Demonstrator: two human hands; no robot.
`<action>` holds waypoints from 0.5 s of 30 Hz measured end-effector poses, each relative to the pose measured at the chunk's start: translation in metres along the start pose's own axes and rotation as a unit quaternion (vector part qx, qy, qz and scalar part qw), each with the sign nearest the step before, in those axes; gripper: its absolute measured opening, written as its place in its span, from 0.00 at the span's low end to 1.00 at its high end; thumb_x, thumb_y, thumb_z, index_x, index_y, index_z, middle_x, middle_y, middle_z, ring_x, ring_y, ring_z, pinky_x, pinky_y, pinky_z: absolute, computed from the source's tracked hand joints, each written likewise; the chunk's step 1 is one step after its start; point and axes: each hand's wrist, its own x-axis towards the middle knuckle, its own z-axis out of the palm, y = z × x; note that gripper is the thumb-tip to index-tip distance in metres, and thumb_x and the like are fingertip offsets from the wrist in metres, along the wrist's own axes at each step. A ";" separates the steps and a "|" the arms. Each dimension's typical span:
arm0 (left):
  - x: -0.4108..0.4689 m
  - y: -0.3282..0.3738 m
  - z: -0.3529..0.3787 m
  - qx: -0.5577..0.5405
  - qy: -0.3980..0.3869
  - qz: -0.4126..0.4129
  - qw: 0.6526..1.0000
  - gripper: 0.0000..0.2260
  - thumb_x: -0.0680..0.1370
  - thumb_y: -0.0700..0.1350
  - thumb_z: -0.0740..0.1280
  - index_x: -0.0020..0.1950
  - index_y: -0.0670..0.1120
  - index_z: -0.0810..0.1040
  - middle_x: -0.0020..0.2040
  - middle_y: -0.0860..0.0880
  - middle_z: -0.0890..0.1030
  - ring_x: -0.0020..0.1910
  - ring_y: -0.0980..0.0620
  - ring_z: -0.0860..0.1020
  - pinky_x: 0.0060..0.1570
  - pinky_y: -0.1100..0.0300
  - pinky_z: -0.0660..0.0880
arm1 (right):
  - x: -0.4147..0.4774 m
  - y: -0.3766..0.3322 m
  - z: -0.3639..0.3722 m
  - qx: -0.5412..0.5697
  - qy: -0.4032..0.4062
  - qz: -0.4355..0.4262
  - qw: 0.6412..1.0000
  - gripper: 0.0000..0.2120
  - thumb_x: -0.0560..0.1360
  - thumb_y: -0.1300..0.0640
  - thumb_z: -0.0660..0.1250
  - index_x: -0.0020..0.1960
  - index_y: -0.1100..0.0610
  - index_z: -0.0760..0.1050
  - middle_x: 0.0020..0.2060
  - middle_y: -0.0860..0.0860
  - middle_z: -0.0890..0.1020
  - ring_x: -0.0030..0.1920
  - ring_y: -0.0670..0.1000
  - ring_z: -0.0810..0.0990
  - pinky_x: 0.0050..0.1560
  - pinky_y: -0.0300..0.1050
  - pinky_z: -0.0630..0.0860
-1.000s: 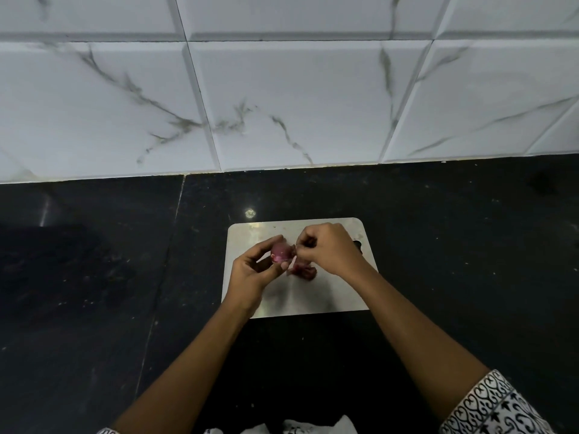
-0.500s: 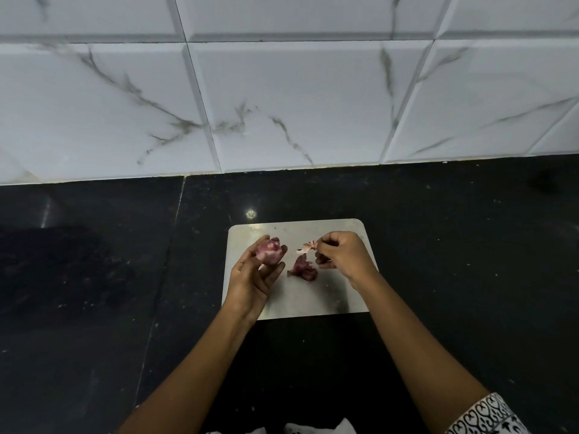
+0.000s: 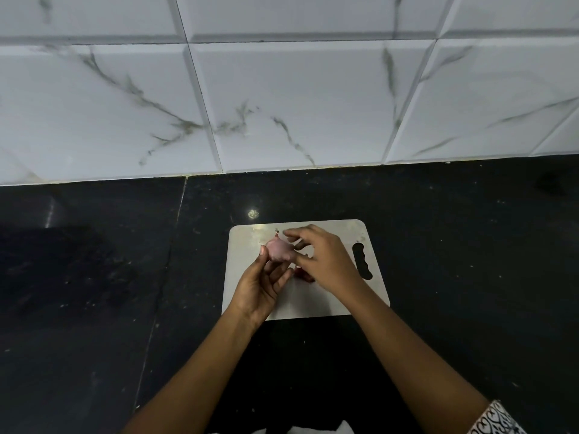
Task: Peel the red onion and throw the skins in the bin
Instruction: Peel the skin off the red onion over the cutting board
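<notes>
My left hand (image 3: 261,281) holds a small pale pink onion (image 3: 278,250) between thumb and fingertips, above a steel cutting board (image 3: 322,305). My right hand (image 3: 319,255) reaches over the onion with its fingers loosely spread, fingertips near the onion's top. I cannot tell whether they pinch any skin. A dark red scrap of onion skin (image 3: 305,275) lies on the board, mostly hidden under my right hand. No bin is in view.
The board lies on a black stone counter (image 3: 454,245) that meets a white marble-tiled wall (image 3: 282,104) behind. A handle slot (image 3: 362,261) is cut in the board's right side. White cloth (image 3: 313,429) shows at the bottom edge.
My right hand pulled a strip of skin away to the right, then came back over the onion. The left hand lifted the onion slightly toward the board's far edge.
</notes>
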 end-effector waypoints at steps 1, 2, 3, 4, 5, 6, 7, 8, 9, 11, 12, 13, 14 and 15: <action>0.000 0.000 0.000 0.006 -0.003 0.003 1.000 0.15 0.79 0.50 0.57 0.55 0.41 0.77 0.44 0.45 0.85 0.40 0.55 0.84 0.36 0.64 0.80 | 0.000 -0.002 0.003 -0.001 0.001 -0.004 1.000 0.17 0.70 0.55 0.73 0.57 0.54 0.78 0.50 0.49 0.81 0.48 0.46 0.80 0.50 0.40 0.76; 0.000 -0.001 0.000 0.011 -0.006 0.008 1.000 0.15 0.78 0.49 0.58 0.55 0.41 0.77 0.44 0.45 0.85 0.39 0.55 0.84 0.36 0.64 0.80 | 0.001 -0.003 0.005 -0.003 0.007 -0.004 1.000 0.15 0.69 0.56 0.74 0.55 0.54 0.79 0.49 0.50 0.81 0.47 0.46 0.80 0.49 0.40 0.76; 0.001 -0.001 -0.001 0.016 -0.005 0.016 1.000 0.14 0.77 0.49 0.60 0.55 0.42 0.77 0.43 0.45 0.85 0.39 0.55 0.84 0.36 0.63 0.80 | 0.002 -0.004 0.005 -0.002 0.014 0.001 1.000 0.14 0.68 0.56 0.74 0.53 0.55 0.80 0.47 0.50 0.82 0.45 0.46 0.81 0.47 0.38 0.76; 0.001 -0.001 -0.001 0.020 -0.005 0.023 1.000 0.15 0.74 0.50 0.65 0.54 0.42 0.78 0.43 0.45 0.84 0.39 0.55 0.84 0.36 0.63 0.80 | 0.003 -0.005 0.004 -0.002 0.019 0.005 1.000 0.12 0.67 0.57 0.75 0.50 0.55 0.80 0.46 0.50 0.82 0.43 0.45 0.80 0.46 0.36 0.75; 0.002 0.000 -0.002 0.023 -0.009 0.032 0.999 0.17 0.69 0.52 0.71 0.53 0.43 0.80 0.44 0.44 0.84 0.40 0.54 0.84 0.37 0.63 0.80 | 0.003 -0.006 0.003 -0.005 0.021 0.007 1.000 0.11 0.67 0.57 0.75 0.49 0.56 0.80 0.45 0.50 0.82 0.42 0.44 0.80 0.44 0.34 0.74; 0.004 0.000 -0.004 0.027 -0.019 0.039 0.999 0.21 0.63 0.53 0.77 0.51 0.43 0.83 0.44 0.45 0.84 0.40 0.54 0.84 0.37 0.62 0.80 | 0.004 -0.006 0.002 -0.009 0.019 0.010 1.000 0.10 0.67 0.58 0.75 0.47 0.56 0.80 0.44 0.50 0.82 0.41 0.44 0.80 0.43 0.32 0.73; 0.005 -0.001 -0.005 0.031 -0.028 0.043 0.998 0.24 0.57 0.54 0.81 0.49 0.44 0.84 0.44 0.45 0.84 0.41 0.54 0.84 0.38 0.62 0.80 | 0.004 -0.007 0.000 -0.014 0.015 0.014 1.000 0.09 0.66 0.58 0.75 0.46 0.55 0.80 0.43 0.49 0.82 0.41 0.44 0.80 0.42 0.32 0.73; 0.005 -0.001 -0.006 0.034 -0.035 0.043 0.998 0.25 0.54 0.54 0.82 0.47 0.45 0.85 0.43 0.45 0.85 0.41 0.53 0.84 0.38 0.62 0.81 | 0.004 -0.008 -0.001 -0.018 0.011 0.018 1.000 0.09 0.66 0.57 0.76 0.45 0.55 0.80 0.42 0.48 0.82 0.41 0.44 0.80 0.41 0.32 0.73; 0.005 -0.001 -0.006 0.035 -0.039 0.042 0.998 0.24 0.55 0.52 0.82 0.47 0.45 0.85 0.42 0.46 0.85 0.40 0.53 0.84 0.38 0.61 0.81 | 0.005 -0.008 -0.003 -0.023 0.005 0.024 0.999 0.09 0.66 0.57 0.76 0.44 0.54 0.80 0.42 0.48 0.82 0.41 0.44 0.80 0.41 0.32 0.73; 0.002 -0.001 -0.004 0.026 -0.039 0.039 0.998 0.15 0.63 0.48 0.76 0.47 0.44 0.84 0.41 0.45 0.85 0.39 0.53 0.84 0.37 0.61 0.81 | 0.007 -0.009 -0.008 -0.032 -0.017 0.034 0.999 0.08 0.66 0.55 0.76 0.44 0.53 0.80 0.41 0.47 0.82 0.41 0.44 0.80 0.41 0.33 0.73; 0.001 -0.002 -0.002 0.022 -0.035 0.037 0.998 0.13 0.65 0.47 0.73 0.47 0.43 0.83 0.40 0.45 0.84 0.38 0.53 0.84 0.36 0.61 0.81 | 0.008 -0.009 -0.011 -0.036 -0.030 0.040 0.998 0.08 0.66 0.54 0.76 0.43 0.53 0.80 0.41 0.46 0.82 0.40 0.43 0.79 0.40 0.33 0.73; 0.000 -0.002 -0.002 0.021 -0.033 0.035 0.999 0.14 0.65 0.47 0.73 0.48 0.43 0.83 0.40 0.45 0.84 0.38 0.53 0.84 0.36 0.61 0.81 | 0.010 -0.009 -0.013 -0.039 -0.045 0.045 0.997 0.08 0.66 0.55 0.76 0.43 0.52 0.80 0.40 0.45 0.81 0.38 0.42 0.78 0.38 0.32 0.72; 0.000 -0.003 -0.003 0.023 -0.034 0.035 0.999 0.18 0.62 0.48 0.77 0.48 0.42 0.82 0.39 0.44 0.84 0.38 0.52 0.84 0.36 0.61 0.81 | 0.011 -0.009 -0.015 -0.041 -0.058 0.048 0.996 0.07 0.67 0.55 0.76 0.43 0.52 0.80 0.39 0.45 0.81 0.37 0.41 0.78 0.37 0.31 0.71; 0.000 -0.003 -0.003 0.028 -0.036 0.035 0.998 0.25 0.57 0.49 0.81 0.49 0.42 0.82 0.40 0.44 0.85 0.39 0.52 0.84 0.36 0.61 0.81 | 0.012 -0.009 -0.017 -0.043 -0.068 0.049 0.996 0.07 0.67 0.56 0.75 0.43 0.52 0.80 0.39 0.44 0.80 0.37 0.42 0.78 0.36 0.31 0.70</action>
